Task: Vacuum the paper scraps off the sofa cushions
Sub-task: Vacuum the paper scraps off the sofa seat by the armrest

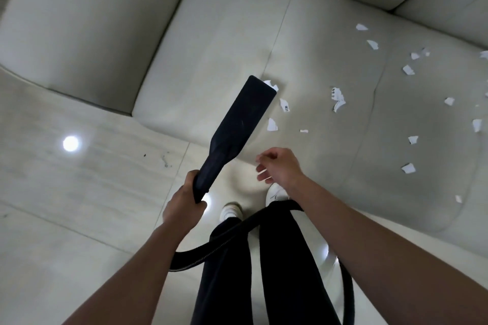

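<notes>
While the left hand (182, 206) grips one nozzle (237, 132), roughly seventeen scraps (408, 168) dot cushions (343, 155).

White paper scraps (338, 99) strewn on cream sofa cushion (330, 34); black vacuum nozzle (243, 124) touching one

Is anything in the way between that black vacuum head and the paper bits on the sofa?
Nothing visible. The flat black vacuum nozzle, gripped by the left hand, has its tip at one white paper scrap; the rest lie on bare cream sofa cushion.
</notes>
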